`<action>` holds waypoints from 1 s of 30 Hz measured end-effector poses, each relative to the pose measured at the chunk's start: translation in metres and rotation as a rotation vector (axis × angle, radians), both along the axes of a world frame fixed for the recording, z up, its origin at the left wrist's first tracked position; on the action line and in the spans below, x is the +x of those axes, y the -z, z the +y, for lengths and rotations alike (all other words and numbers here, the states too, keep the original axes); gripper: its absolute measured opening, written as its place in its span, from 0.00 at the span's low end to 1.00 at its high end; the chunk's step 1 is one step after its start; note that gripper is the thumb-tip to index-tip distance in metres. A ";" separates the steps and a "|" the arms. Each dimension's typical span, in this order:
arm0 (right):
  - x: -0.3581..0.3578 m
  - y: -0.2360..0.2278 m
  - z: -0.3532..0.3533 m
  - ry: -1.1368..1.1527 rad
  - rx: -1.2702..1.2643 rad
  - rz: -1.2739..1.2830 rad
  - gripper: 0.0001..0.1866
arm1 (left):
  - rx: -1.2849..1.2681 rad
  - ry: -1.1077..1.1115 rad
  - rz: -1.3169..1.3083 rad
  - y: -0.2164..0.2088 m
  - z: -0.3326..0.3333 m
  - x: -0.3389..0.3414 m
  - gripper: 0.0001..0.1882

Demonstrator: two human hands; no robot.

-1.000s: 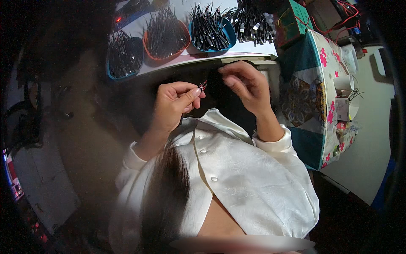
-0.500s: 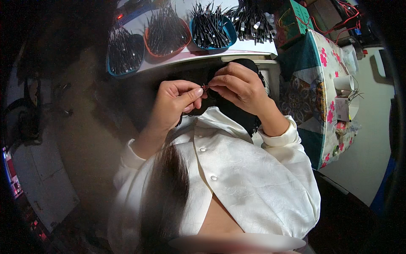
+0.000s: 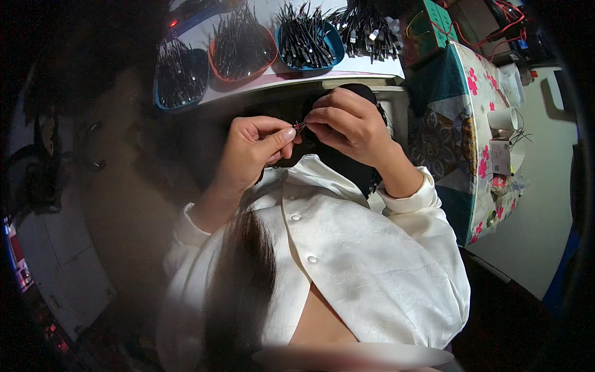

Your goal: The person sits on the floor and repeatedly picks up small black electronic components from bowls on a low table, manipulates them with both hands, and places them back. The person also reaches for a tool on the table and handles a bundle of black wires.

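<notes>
Thin reddish wires (image 3: pixel 298 127) lie between my two hands, in front of the table edge. My left hand (image 3: pixel 255 147) pinches them between thumb and index finger, its other fingers curled in. From the other side, the fingertips of my right hand (image 3: pixel 350 123) are closed on the wire ends, close to the left thumb. What the wires lead to inside the left hand is hidden. Beyond my hands, bunches of short black cables (image 3: pixel 304 40) stand in bins on the white table (image 3: pixel 273 82).
The bins are a blue one (image 3: pixel 162 105), an orange-red one (image 3: pixel 238 80) and a teal one (image 3: pixel 338 49); a loose cable pile (image 3: pixel 367 34) lies beside them. At right, a flowered tablecloth (image 3: pixel 474 80) holds a white cup (image 3: pixel 502 120), a small box (image 3: pixel 499 157) and a green box (image 3: pixel 438 23).
My hands stay together on the wires, with only a slight shift of the fingers. The whole view has moved very slightly.
</notes>
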State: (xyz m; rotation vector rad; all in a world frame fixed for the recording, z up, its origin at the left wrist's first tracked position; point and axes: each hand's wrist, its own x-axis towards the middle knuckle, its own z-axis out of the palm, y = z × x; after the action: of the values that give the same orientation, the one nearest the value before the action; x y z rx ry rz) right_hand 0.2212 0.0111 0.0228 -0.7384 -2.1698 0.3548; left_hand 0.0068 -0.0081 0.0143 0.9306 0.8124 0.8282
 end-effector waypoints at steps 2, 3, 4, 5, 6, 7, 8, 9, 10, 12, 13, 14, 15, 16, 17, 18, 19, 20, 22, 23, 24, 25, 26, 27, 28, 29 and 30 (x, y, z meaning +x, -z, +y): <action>0.002 -0.001 0.001 0.069 0.039 -0.003 0.12 | 0.011 -0.008 -0.003 -0.001 -0.001 -0.002 0.07; 0.004 -0.002 0.001 0.100 0.059 -0.015 0.12 | 0.025 -0.009 -0.010 -0.001 -0.001 -0.003 0.07; 0.006 -0.003 0.003 0.207 0.003 0.041 0.13 | 0.040 -0.010 -0.012 -0.001 0.000 -0.005 0.07; 0.008 -0.004 0.006 0.242 0.032 0.077 0.11 | 0.032 -0.003 -0.015 0.000 0.000 -0.006 0.07; 0.010 -0.005 0.004 0.218 0.007 0.025 0.12 | 0.024 0.002 -0.011 0.001 0.001 -0.006 0.07; 0.011 -0.005 0.003 0.193 0.023 0.007 0.12 | 0.015 0.003 -0.005 0.001 0.001 -0.007 0.07; 0.009 -0.004 0.003 0.131 0.038 -0.011 0.13 | 0.017 0.003 -0.002 0.002 0.001 -0.006 0.07; 0.006 -0.002 0.003 0.071 0.086 -0.015 0.15 | 0.002 0.015 -0.011 0.002 0.001 -0.006 0.07; 0.004 -0.001 0.001 0.032 0.090 -0.039 0.17 | -0.004 0.029 -0.030 0.002 0.002 -0.006 0.07; 0.002 0.002 0.001 0.007 0.157 -0.043 0.16 | -0.015 0.047 -0.056 0.001 0.003 -0.005 0.07; 0.001 0.003 0.001 -0.011 0.172 -0.071 0.15 | -0.019 0.048 -0.062 0.001 0.003 -0.005 0.07; 0.002 0.003 0.001 -0.013 0.215 -0.094 0.14 | -0.015 0.045 -0.071 0.000 0.003 -0.005 0.07; 0.002 0.003 0.002 -0.025 0.239 -0.100 0.14 | -0.029 0.044 -0.071 0.000 0.003 -0.005 0.07; 0.002 0.004 0.003 -0.031 0.257 -0.104 0.14 | -0.034 0.040 -0.075 0.000 0.003 -0.004 0.07; 0.002 0.003 0.004 -0.034 0.281 -0.103 0.13 | -0.041 0.037 -0.080 0.000 0.003 -0.004 0.07; 0.001 0.003 0.004 -0.040 0.281 -0.108 0.13 | -0.040 0.028 -0.079 0.000 0.002 -0.004 0.06; 0.001 0.003 0.004 -0.042 0.289 -0.109 0.13 | -0.039 0.019 -0.078 0.000 0.001 -0.004 0.06; 0.001 0.002 0.003 -0.045 0.297 -0.110 0.13 | -0.035 0.025 -0.078 0.000 0.002 -0.004 0.06; 0.000 0.001 0.000 -0.034 0.214 -0.124 0.13 | -0.048 0.048 -0.086 -0.002 0.001 -0.004 0.06; 0.000 0.001 -0.001 -0.029 0.174 -0.132 0.13 | -0.047 0.061 -0.074 -0.003 0.002 -0.004 0.07; 0.001 0.001 -0.004 -0.031 0.021 -0.106 0.11 | 0.169 0.007 0.074 -0.004 0.000 -0.002 0.06; 0.002 0.000 -0.006 -0.032 -0.131 -0.080 0.10 | 0.390 -0.051 0.239 -0.004 -0.004 0.002 0.05; 0.002 0.001 -0.006 -0.032 -0.284 -0.052 0.09 | 0.616 -0.103 0.401 -0.005 -0.006 0.006 0.05; 0.002 0.001 -0.007 -0.081 -0.625 0.138 0.08 | 0.918 -0.168 0.632 -0.006 -0.009 0.008 0.04; 0.002 0.002 -0.006 -0.129 -0.964 0.335 0.07 | 1.120 -0.231 0.668 -0.005 -0.009 0.013 0.04; 0.000 0.003 -0.007 -0.153 -1.321 0.521 0.06 | 1.323 -0.292 0.716 -0.004 -0.009 0.017 0.03; 0.003 0.002 -0.005 -0.251 -1.507 0.637 0.08 | 1.304 -0.287 0.704 -0.004 -0.009 0.017 0.03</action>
State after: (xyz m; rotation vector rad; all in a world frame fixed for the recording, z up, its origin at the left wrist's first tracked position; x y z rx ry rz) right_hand 0.2243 0.0060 0.0204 -0.8751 -1.0755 2.1139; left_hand 0.0242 -0.0175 0.0185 2.3878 0.9851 1.3284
